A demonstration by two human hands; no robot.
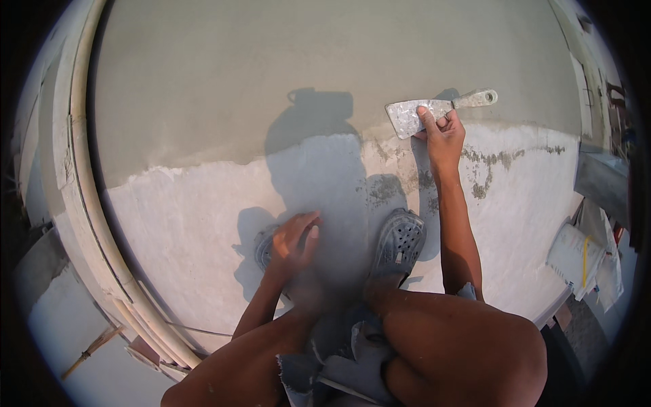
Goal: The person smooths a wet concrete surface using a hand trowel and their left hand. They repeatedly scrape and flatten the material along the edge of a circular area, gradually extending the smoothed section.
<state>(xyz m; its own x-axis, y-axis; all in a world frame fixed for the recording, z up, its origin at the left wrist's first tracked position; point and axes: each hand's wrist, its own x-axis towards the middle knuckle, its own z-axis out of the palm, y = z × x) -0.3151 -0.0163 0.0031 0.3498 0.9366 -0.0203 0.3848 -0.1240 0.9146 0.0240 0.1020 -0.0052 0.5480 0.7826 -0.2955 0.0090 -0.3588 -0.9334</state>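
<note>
My right hand grips a putty knife by its wide metal blade, thumb on top and fingers curled behind. Its plaster-smeared handle, with a hole at the end, points right. The blade is over the border between smooth grey coating above and a paler surface below; whether it touches cannot be told. In front of my left foot, my left hand is loosely bent, thumb and fingers apart, with nothing seen in it.
Worn grey clogs are on my feet, on the pale surface. A long pole runs along the left edge. At the right stands a white bucket with a yellow strip. Lower left lies a brush-like stick. My shadow crosses the middle.
</note>
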